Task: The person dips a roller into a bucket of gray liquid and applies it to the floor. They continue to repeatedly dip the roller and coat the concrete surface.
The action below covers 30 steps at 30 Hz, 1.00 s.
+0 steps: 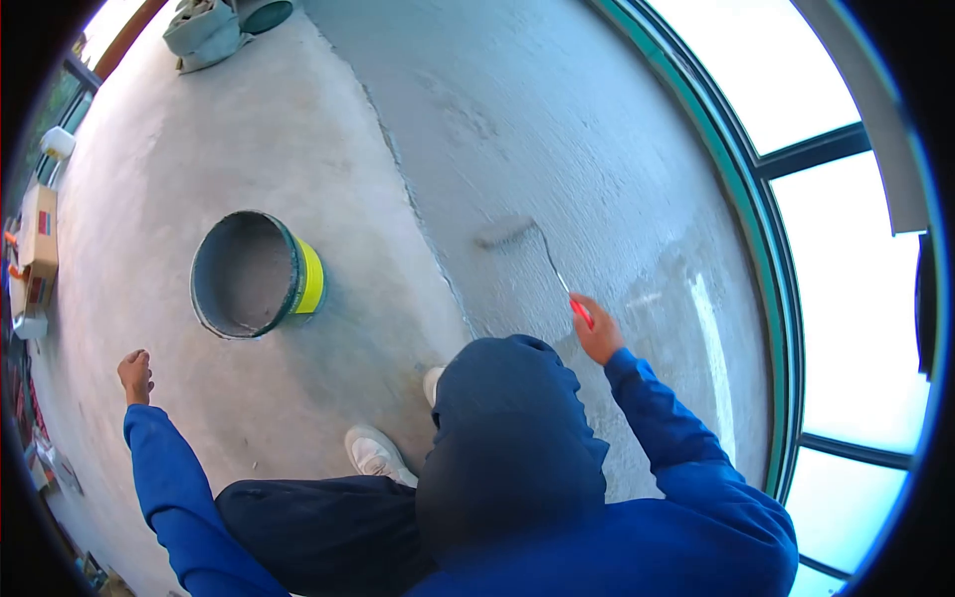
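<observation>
My right hand [597,331] is closed round the red handle of a paint roller [550,247]. The roller's grey-coated head rests on the wet grey coating [487,129] that covers the right part of the floor. Out to the left, my left hand [136,376] hangs above the bare floor with its fingers curled in; nothing shows in it. Between the two hands stands a dark bucket [204,298] with a yellow label, holding grey liquid.
Window frames [786,269] with a green sill run along the right. A ragged edge divides coated from pale floor [328,129]. At the top left sits a grey sack-like bundle [204,35] beside a dark tub [267,15]. Cardboard boxes [40,234] line the far left.
</observation>
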Available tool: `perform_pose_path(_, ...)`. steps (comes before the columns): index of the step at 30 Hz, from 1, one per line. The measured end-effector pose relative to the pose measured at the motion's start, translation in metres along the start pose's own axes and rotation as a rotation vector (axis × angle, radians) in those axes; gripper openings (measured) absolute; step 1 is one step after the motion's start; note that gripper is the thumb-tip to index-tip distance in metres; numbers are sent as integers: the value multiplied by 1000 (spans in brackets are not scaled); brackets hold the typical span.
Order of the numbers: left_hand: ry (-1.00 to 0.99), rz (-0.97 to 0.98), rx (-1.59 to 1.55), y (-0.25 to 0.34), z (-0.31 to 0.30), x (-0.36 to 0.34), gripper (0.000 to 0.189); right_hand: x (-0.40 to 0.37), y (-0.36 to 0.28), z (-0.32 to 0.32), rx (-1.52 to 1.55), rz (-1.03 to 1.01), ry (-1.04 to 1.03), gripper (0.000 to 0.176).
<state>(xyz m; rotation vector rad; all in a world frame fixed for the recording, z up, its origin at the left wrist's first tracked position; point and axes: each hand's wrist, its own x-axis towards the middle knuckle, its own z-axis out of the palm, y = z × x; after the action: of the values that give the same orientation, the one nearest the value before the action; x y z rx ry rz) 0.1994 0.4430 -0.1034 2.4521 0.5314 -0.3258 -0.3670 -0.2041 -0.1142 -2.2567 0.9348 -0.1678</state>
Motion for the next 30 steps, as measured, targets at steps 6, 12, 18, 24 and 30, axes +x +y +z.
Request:
perform_pose_path(6, 4, -15, 14, -18, 3, 7, 27, 173, -36, 51, -14, -192, 122, 34)
perform_pose_path(12, 3, -72, 9, -44, 13, 15, 25, 318, -72, 84, -69, -183, 164, 32)
perform_pose_path(18, 8, -54, -48, -65, 21, 33, 28, 435, -136, 85, -56, 7, 64, 35)
perform_pose_path(24, 123, -3, 55, -97, 22, 57, 30, 489, -183, 78, 130, 147, -69, 37)
perform_pose_path(30, 99, 39, 121, -88, 22, 52, 30, 490, -140, 81, -97, -127, 12, 36)
